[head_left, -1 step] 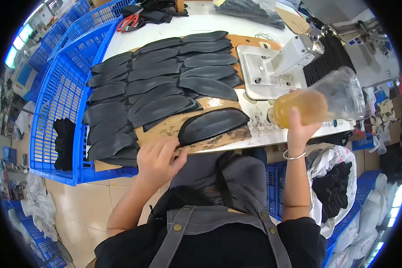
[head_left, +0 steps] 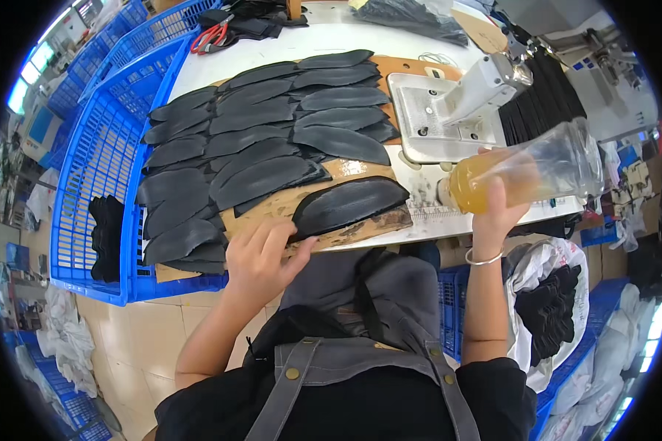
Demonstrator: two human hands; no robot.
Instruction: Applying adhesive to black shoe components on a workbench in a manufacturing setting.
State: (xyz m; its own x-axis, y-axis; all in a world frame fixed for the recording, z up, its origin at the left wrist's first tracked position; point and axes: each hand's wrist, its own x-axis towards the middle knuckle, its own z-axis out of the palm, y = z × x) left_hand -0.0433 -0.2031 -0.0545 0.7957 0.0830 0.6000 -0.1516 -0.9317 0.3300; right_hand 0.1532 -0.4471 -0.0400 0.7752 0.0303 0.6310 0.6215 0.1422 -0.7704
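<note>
My right hand (head_left: 499, 202) is wrapped round a clear bottle (head_left: 563, 162) with amber liquid in it. The bottle lies tilted over the table's right part, its liquid-filled end with a small pale tip toward the left. In front of me a black crescent-shaped piece (head_left: 353, 204) rests by itself on a worn brown board (head_left: 371, 229). My left hand (head_left: 261, 261) has bent fingers and thumb at the left end of this piece, holding it against the board. Several rows of overlapping black curved pieces (head_left: 254, 114) cover the board behind and to the left.
A white machine arm over a metal plate (head_left: 412, 110) stands right of the rows. A blue crate (head_left: 99, 162) holding black pieces is at the left. Red-handled scissors (head_left: 212, 37) lie at the back. A white sack (head_left: 518, 264) of black pieces stands at lower right.
The bottle has tilted slightly, its clear end coming a little lower. My left hand and the black crescent-shaped piece stay nearly in place.
</note>
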